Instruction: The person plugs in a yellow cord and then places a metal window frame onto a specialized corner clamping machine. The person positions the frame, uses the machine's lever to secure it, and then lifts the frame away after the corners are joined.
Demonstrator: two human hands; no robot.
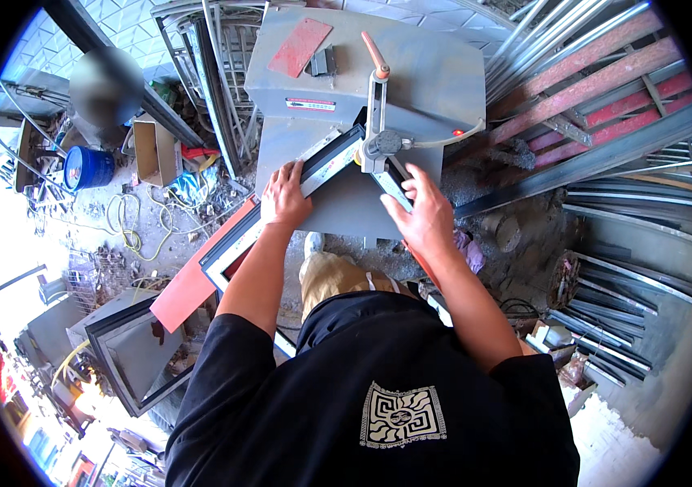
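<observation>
A dark metal frame (333,156) with pale edges lies with one corner under the clamp of a grey bench machine (338,207). My left hand (284,195) is wrapped over its left leg, fingers curled across the profile. On the other leg, close to the corner, my right hand (427,213) grips with thumb and fingers on either side of the bar. Above the corner stand the clamp's round knob (383,144) and a lever with a reddish-brown handle (374,53). My right hand and forearm hide much of the right leg.
A red plate (300,47) and a small metal block (322,62) lie on the machine top. A pinkish-red board (188,292) runs beside the left leg. Left are a blue bucket (88,168), cardboard box (156,152) and loose hose (125,227). Metal bars (630,203) crowd the right.
</observation>
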